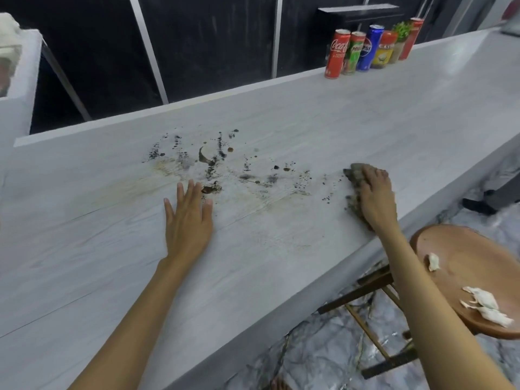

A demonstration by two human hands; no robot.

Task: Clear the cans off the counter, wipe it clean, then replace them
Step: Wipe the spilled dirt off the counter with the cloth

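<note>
The left hand (188,218) lies flat and open on the counter (84,249), its fingertips just at the dark stains (213,164). At 3 o'clock from the stains, the right hand (375,197) presses a dirty cloth (355,175) on the counter, fingers curled over it. The cans (363,49) stand together at 1 o'clock, far along the back edge. A stool (461,249) with paper scraps (484,305) is at 4 o'clock.

Left hand (188,218) lies flat, palm down, fingers spread. Right hand (375,198) presses palm down, fingers curled over a cloth (355,178); both arms extended.
</note>
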